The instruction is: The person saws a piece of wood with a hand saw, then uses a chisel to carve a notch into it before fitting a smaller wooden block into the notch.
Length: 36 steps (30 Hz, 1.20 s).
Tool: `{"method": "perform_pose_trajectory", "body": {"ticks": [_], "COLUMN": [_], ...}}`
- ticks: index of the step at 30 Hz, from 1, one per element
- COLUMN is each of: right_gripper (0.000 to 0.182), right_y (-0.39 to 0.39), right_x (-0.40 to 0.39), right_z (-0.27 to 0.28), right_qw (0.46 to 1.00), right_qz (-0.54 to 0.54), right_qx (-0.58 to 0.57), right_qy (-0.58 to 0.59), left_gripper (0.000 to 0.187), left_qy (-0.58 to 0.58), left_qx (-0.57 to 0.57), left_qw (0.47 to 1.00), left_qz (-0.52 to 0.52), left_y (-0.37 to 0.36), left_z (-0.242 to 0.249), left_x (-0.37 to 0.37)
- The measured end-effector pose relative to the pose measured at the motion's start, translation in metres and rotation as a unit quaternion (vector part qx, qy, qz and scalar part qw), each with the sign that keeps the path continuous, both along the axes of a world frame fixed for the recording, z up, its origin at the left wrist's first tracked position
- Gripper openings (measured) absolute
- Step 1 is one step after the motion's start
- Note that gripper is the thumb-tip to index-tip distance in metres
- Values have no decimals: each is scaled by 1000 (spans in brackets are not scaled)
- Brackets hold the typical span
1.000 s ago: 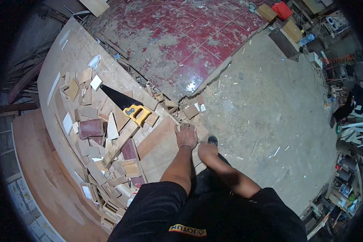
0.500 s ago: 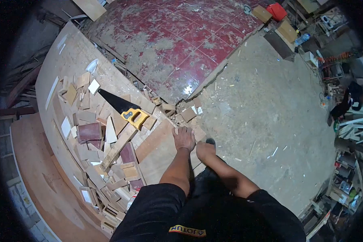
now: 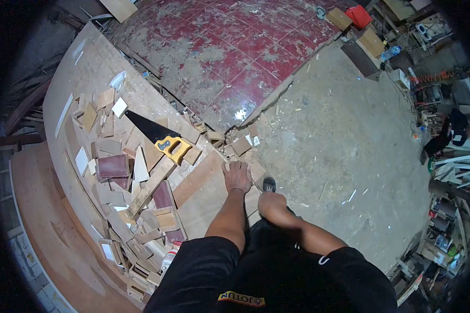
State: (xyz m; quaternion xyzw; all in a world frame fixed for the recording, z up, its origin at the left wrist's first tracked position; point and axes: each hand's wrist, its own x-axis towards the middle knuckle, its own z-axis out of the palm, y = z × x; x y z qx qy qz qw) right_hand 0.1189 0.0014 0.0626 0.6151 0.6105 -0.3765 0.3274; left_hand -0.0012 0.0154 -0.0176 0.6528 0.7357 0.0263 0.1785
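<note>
My left hand [image 3: 237, 177] lies palm down on a pale wooden board [image 3: 206, 206] near the worktable's edge, its fingers stretched forward and apart. Just right of it and lower, my right hand [image 3: 272, 202] is curled, its back towards me. Its fingers are tucked underneath, so whatever they grip is hidden. A handsaw [image 3: 151, 133] with a black blade and yellow handle [image 3: 173, 150] rests on the wood scraps ahead and to the left, touched by neither hand. Beyond the right hand, a dark shoe [image 3: 269, 183] shows beside the board's edge.
Wood offcuts [image 3: 114, 166] and small blocks cover the worktable [image 3: 89, 57] to the left. Red tiles [image 3: 230, 57] and a concrete floor [image 3: 334, 135] lie ahead and right. At the far right, a person in dark clothes [image 3: 457, 128] is near stacked timber.
My right hand has drawn slightly back towards me and right, uncovering more of the shoe. My left hand stays on the board. The view has shifted a little.
</note>
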Motion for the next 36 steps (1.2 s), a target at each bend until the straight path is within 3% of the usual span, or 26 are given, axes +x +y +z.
{"method": "perform_pose_trajectory", "body": {"ticks": [2,5,9,12,15,17,20,26,29,32,36], "right_gripper": [26,27,29,28,28,28,27,28,26,25,24], "right_y": [-4,1,6,1,2,4,1,-4,4,2,9], "right_x": [2,-8,-5,2,-7,-10,-9,1,-9,-15,-6], "right_z": [35,-19,-39,16,18,-29,-59,29,-28,-58,31], "right_qw": [999,999,997,1000,1000,1000,992,1000,998,996,996], "right_qz": [42,-31,17,3,18,12,13,9,-48,-3,89], "right_qx": [-4,-11,51,5,-5,-26,106,4,46,82,-28], "right_qy": [-10,9,47,-9,-10,10,63,0,18,28,14], "left_gripper": [27,26,27,27,26,27,28,26,26,26,27], "left_qy": [-5,-12,-11,-3,0,-2,6,7,5,5,15], "left_qx": [-13,-1,8,-9,-14,-8,-22,-19,-18,-18,-7], "left_qw": [1000,1000,1000,1000,1000,1000,1000,1000,1000,1000,1000], "left_qz": [5,8,8,4,4,5,8,4,4,4,0], "left_y": [-3,-4,-1,1,0,-1,1,-1,0,-2,1], "left_z": [1,2,0,4,6,6,0,1,3,4,0], "left_x": [-1,1,-2,0,-1,1,-1,0,2,1,1]}}
